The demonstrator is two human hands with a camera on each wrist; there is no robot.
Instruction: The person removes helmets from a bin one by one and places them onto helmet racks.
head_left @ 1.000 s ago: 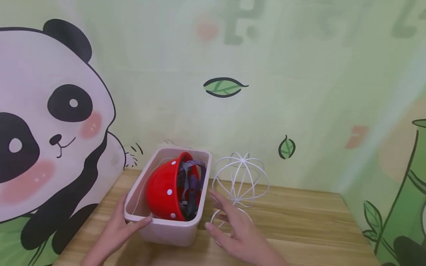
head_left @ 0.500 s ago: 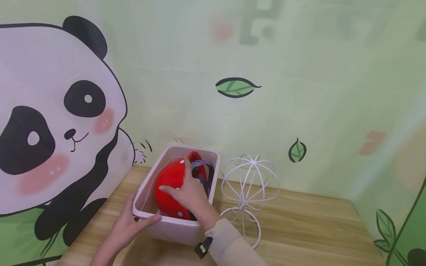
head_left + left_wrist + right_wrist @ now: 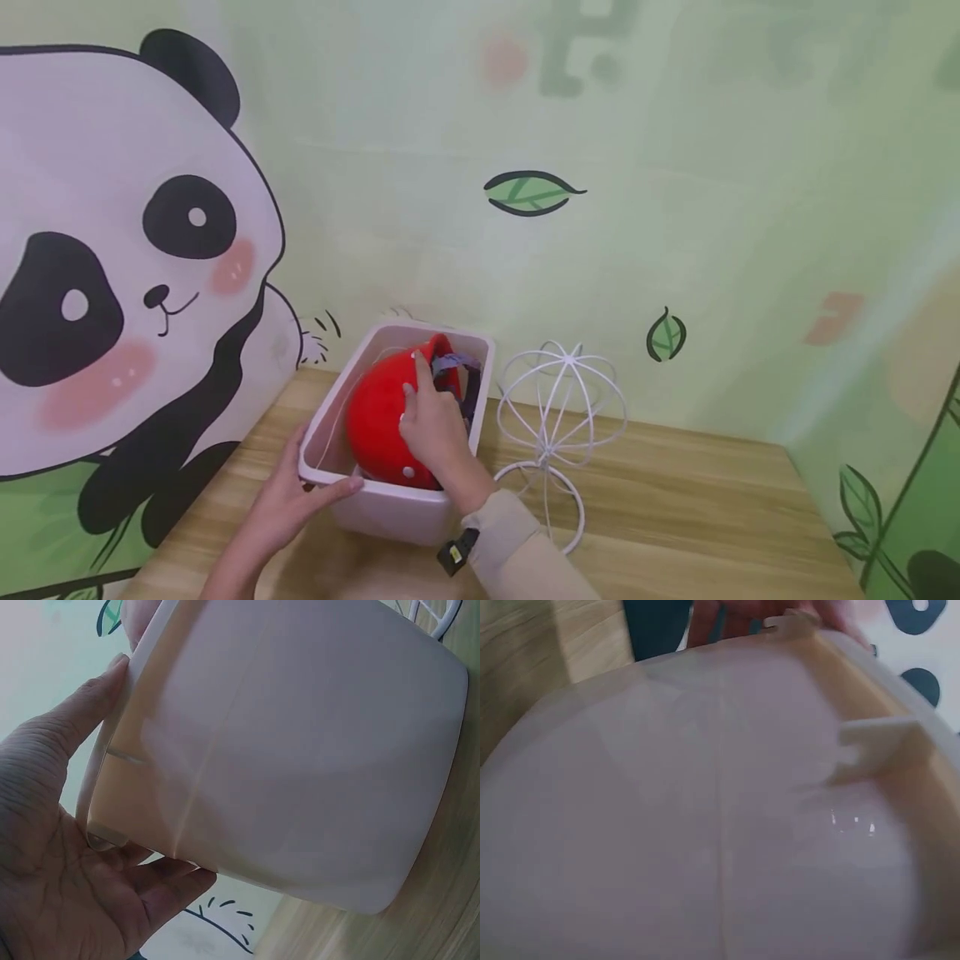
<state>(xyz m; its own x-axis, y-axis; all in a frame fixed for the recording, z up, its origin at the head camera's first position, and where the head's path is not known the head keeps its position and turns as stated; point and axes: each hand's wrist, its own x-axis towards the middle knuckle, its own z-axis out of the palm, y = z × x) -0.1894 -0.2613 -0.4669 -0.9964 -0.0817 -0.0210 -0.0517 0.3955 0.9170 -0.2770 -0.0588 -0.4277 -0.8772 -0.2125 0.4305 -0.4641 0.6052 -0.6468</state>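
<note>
On tabletop (image 3: 675, 500): one pale plastic bin (image 3: 390, 512) gripped by left hand (image 3: 288, 500), one red helmet (image 3: 375, 417) clasped by right hand (image 3: 431, 429), one white wire stand (image 3: 558, 408).

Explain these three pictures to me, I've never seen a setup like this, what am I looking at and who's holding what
No machine here: a person wears three cameras. The wide picture comes from the head; the two close-ups come from the wrists and show mostly the pink tub's wall. On the wooden table stands that pink tub with a red helmet inside, dotted white. The left hand holds the tub's near rim, thumb over the edge. The right hand lies on the helmet, fingers curved over its shell. Beside the tub stands a white wire stand topped by a round cage, untouched.
</note>
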